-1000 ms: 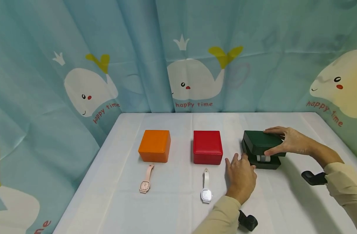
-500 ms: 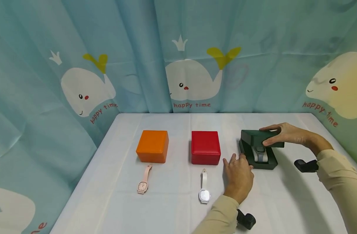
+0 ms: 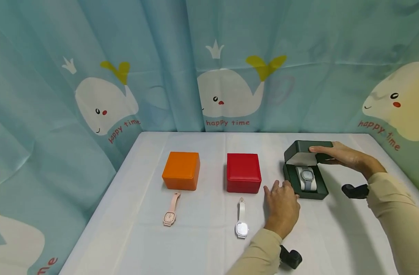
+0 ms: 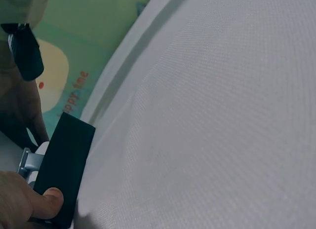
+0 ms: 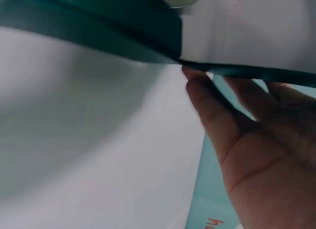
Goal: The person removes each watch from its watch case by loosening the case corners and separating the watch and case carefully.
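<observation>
The dark green watch box [image 3: 321, 190] stands with its lid [image 3: 298, 147] tilted up. Inside, a grey watch [image 3: 307, 175] is strapped round a white cushion [image 3: 300, 181]. My right hand [image 3: 348, 156] grips the lid's right side, thumb on its outer face; in the right wrist view several fingertips [image 5: 200, 91] lie along the lid's edge. At the box's front left corner my left hand [image 3: 281, 208] rests with fingers spread. Its thumb [image 4: 49, 202] presses the front wall in the left wrist view, while a forefinger lies at the left wall.
A red box [image 3: 244, 173] and an orange box [image 3: 181, 170] stand closed to the left. In front of them lie a white watch [image 3: 242, 229] and a pink watch [image 3: 169, 217]. A white cloth covers the table [image 3: 182, 252]; a whale-print curtain [image 3: 168, 68] hangs behind.
My right hand has swung the green box's lid up and back, from barely raised to wide, so the grey watch shows fully. My left hand has stayed at the box corner.
</observation>
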Tool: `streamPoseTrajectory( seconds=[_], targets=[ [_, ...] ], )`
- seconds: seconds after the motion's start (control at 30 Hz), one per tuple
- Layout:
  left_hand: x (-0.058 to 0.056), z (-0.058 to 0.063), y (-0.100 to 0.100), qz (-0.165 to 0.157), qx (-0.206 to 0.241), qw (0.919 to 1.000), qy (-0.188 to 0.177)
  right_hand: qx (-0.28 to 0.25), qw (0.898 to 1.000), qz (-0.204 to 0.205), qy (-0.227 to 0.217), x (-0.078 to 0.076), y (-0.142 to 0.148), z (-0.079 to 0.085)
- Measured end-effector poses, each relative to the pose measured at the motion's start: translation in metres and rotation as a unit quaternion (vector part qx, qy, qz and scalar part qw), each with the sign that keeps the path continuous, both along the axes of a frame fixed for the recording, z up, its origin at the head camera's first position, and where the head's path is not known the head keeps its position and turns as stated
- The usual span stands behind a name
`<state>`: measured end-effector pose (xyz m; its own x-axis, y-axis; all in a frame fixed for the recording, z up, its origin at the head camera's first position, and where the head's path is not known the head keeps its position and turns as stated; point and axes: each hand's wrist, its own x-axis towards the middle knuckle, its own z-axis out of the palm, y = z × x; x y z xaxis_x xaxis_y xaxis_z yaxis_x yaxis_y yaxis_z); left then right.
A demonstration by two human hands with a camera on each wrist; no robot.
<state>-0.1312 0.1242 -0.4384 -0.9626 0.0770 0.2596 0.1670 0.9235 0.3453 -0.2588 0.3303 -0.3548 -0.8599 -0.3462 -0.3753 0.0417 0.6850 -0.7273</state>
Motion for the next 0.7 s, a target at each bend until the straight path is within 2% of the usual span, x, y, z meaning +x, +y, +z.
streamPoseTrajectory(
  seconds=[0.13,0.33,0.57,0.7],
  targets=[
    [0.0008,-0.0006,0.0021,0.003,-0.001,1.0000,0.006,-0.028,0.999,-0.013,-0.021,-0.0035,-0.0003,-0.0006],
    [0.0007,-0.0015,0.0027,0.006,0.004,0.9997,0.022,-0.023,0.998,-0.040,-0.041,-0.0070,-0.0028,-0.0004],
    [0.0002,-0.0009,0.0007,0.008,0.003,0.9993,0.035,-0.040,0.997,-0.052,-0.033,-0.0075,-0.0056,-0.0050],
    [0.0002,-0.0017,0.0006,0.004,0.006,0.9996,0.028,-0.042,0.997,-0.055,-0.024,-0.0063,-0.0052,-0.0071]
  ],
)
